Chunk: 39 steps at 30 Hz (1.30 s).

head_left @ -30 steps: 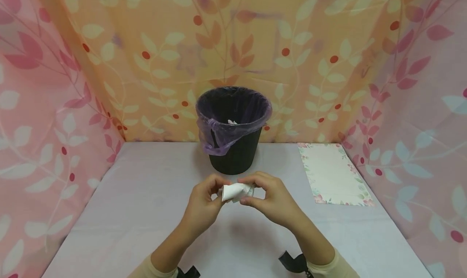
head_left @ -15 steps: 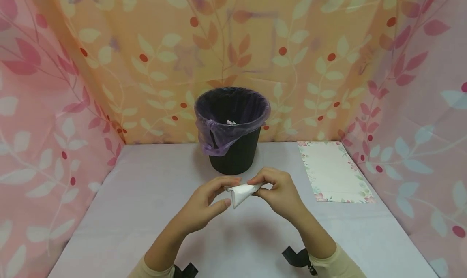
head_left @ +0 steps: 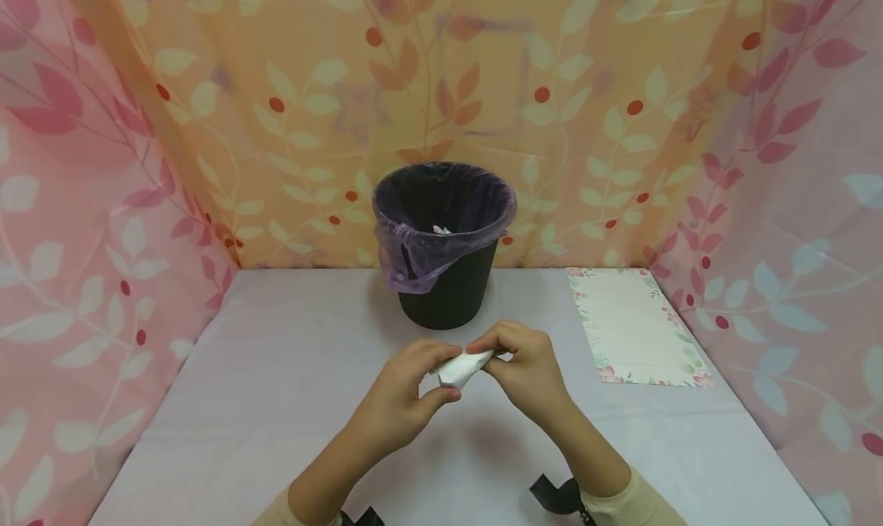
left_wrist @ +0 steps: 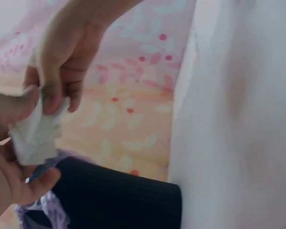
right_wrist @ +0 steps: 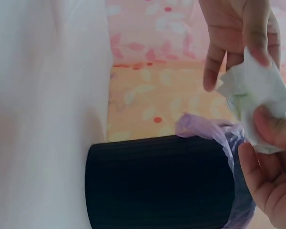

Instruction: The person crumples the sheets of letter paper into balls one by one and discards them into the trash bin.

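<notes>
The fingers point(head_left: 441, 355) of both hands are curled onto a small crumpled paper point(head_left: 461, 368), white and scrunched into a tapered wad, held up between the hands above the counter point(head_left: 276, 373). The left hand point(head_left: 407, 392) pinches its nearer end from below, thumb and forefinger closed round it; the right hand point(head_left: 527, 369) grips the far end from above, fingertips pressed into the folds. Compared with a second ago, the wad looks tighter and narrower: then it showed a broader, flatter face between the hands, half a second ago it had drawn into a cone, and now it is squeezed smaller still, with the left thumb wrapped further over it. By my reading the paper is being compacted rather than opened out, and it has stayed in the same spot, not yet carried toward anything. Just beyond the hands stands a black bin point(head_left: 448, 288) lined with a purple bag point(head_left: 414, 258), its mouth open and a scrap of white showing inside. To the right, well apart from the hands, a floral-bordered sheet point(head_left: 635, 327) lies flat on the counter. Leaf-patterned curtains point(head_left: 103, 204) close in the back and sides.
</notes>
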### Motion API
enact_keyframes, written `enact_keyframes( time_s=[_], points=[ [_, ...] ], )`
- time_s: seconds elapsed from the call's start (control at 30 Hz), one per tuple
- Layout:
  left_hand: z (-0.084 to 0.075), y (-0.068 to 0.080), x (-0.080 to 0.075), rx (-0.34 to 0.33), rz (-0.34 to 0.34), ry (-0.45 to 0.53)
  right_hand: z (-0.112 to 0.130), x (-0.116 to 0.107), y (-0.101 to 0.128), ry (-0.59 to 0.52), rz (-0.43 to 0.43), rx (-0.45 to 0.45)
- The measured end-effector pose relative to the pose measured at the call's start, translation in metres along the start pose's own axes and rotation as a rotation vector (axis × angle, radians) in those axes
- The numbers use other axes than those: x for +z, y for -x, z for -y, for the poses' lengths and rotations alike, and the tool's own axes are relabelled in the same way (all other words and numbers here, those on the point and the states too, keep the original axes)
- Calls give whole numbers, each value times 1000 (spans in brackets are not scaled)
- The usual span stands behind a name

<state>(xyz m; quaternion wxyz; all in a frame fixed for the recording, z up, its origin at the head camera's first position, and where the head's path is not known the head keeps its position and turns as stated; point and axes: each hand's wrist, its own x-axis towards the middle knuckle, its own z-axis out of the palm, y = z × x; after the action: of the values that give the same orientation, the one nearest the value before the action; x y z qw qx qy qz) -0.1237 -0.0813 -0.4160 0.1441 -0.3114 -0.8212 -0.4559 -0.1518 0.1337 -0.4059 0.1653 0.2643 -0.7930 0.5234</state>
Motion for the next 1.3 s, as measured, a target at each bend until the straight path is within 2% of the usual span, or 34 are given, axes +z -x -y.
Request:
enact_keyframes(
  time_s=[0.13,0.2,0.23,0.3,0.4,0.43,0.53,0.63,0.8,0.9,1.0,1.07,1.13,1.2,1.3],
  points=[
    [7,0,8,106,-131,-116,2,9,3,-178,32,232],
    [11,-1,7,129,-169,-127,4,13,4,-254,62,317],
    [13,-2,5,122,-179,-116,4,13,4,-274,85,330],
    [14,-3,-1,72,-179,-48,5,11,3,-283,147,275],
    [12,-4,-11,-43,-170,71,6,-1,1,-283,288,102],
    [11,-5,-14,-87,-164,110,6,-6,0,-318,346,53],
    [8,-5,-19,-194,-108,241,4,-20,-3,-435,483,-17],
    [6,-6,-21,-254,13,390,2,-27,-4,-504,525,-51],
    [10,-5,-24,-274,212,601,2,-26,-6,-508,536,-137],
    [12,-5,-25,-283,262,644,4,-21,-5,-464,535,-168],
    [11,-4,-24,-337,233,585,5,-15,-3,-392,463,-171],
    [8,-4,-22,-395,180,519,5,-10,-1,-342,376,-147],
    [5,-3,-17,-428,113,413,5,-5,1,-285,286,-90],
    [1,-3,-12,-436,57,314,5,1,3,-238,216,-33],
    [-3,-2,-7,-409,-1,193,4,8,4,-181,155,35]
  ],
)
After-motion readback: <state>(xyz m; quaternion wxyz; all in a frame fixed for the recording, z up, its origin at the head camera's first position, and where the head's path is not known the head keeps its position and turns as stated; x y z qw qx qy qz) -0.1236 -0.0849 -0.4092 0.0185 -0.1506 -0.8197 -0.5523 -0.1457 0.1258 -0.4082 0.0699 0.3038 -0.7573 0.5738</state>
